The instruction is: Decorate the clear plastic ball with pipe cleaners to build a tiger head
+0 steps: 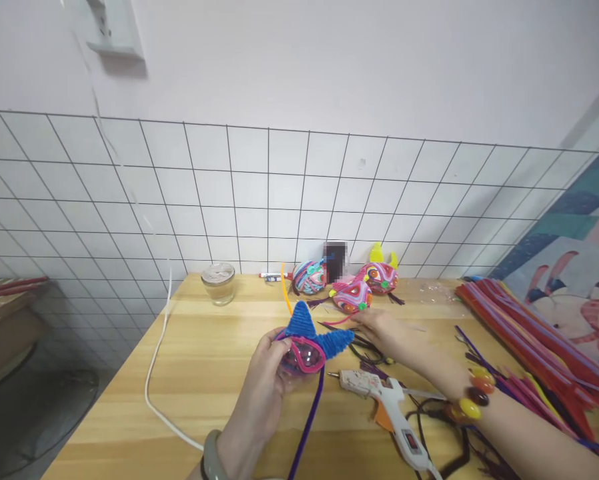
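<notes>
My left hand [267, 377] is closed around a clear, rounded plastic shape [302, 357] trimmed with a loop of pink pipe cleaner. Two blue pointed pieces of wound pipe cleaner [302, 321] stand out from its top and right side. A purple pipe cleaner [307, 423] hangs below it, and an orange pipe cleaner [286, 290] rises behind it. Farther right, my right hand [377, 331] reaches over the table, fingertips together at the end of a thin pink pipe cleaner [337, 322]. Just beyond those fingers sits a pink and purple fish-like figure [352, 295].
A white glue gun [392, 403] lies below my right forearm, among dark cords. Two more wound figures, one blue [309, 277] and one red [381, 277], stand near the wall. A glass jar [218, 285] is at back left; pipe cleaner bundles [524, 340] lie right.
</notes>
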### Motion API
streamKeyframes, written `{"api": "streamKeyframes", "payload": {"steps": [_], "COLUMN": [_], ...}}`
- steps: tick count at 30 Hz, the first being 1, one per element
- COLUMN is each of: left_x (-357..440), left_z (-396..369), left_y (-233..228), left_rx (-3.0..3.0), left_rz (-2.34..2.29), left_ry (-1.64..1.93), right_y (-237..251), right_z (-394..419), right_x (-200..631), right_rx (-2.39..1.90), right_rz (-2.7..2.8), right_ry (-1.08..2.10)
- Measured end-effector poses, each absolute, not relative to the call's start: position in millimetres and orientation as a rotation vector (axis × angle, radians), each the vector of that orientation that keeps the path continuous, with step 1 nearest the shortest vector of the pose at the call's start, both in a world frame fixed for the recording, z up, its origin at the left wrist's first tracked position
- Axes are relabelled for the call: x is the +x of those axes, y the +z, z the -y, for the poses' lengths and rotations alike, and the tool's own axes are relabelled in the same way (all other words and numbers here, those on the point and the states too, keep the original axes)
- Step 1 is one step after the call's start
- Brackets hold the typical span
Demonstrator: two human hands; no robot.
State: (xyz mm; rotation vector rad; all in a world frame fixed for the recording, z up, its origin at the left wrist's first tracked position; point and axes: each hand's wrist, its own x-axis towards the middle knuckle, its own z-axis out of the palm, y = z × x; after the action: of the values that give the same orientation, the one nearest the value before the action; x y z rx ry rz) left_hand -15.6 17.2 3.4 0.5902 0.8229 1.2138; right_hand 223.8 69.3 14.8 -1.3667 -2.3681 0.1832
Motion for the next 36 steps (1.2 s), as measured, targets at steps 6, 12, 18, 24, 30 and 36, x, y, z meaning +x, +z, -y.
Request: {"api": "streamKeyframes", "payload": {"steps": [6, 12, 18, 24, 30, 36], "left_x": [-11, -7, -4, -5, -2, -5], "left_z": [-14, -11, -7, -3, 1, -7], "left_y": [8, 10, 13, 18, 21, 14], "left_rx": [0.667, 0.711, 0.743, 0.836, 0.828, 0.762], "left_rz": [-0.895, -0.933, -0.933, -0.942, -0.904, -0.971], "left_ry": [1.23, 1.255, 1.28, 1.325, 1.384, 1.344], "right_y": [37, 37, 32, 28, 35, 37], "right_z": [-30, -18, -18, -10, -4, -7], "right_x": [172, 148, 150, 144, 138, 140], "right_rx": [-1.116, -1.055, -1.1, -1.134, -1.215, -1.202], "right_rz": [2.228, 2.197, 2.102, 1.944, 1.838, 1.869], "right_ry": [0.249, 0.265, 0.27, 0.281, 0.395, 0.52]}}
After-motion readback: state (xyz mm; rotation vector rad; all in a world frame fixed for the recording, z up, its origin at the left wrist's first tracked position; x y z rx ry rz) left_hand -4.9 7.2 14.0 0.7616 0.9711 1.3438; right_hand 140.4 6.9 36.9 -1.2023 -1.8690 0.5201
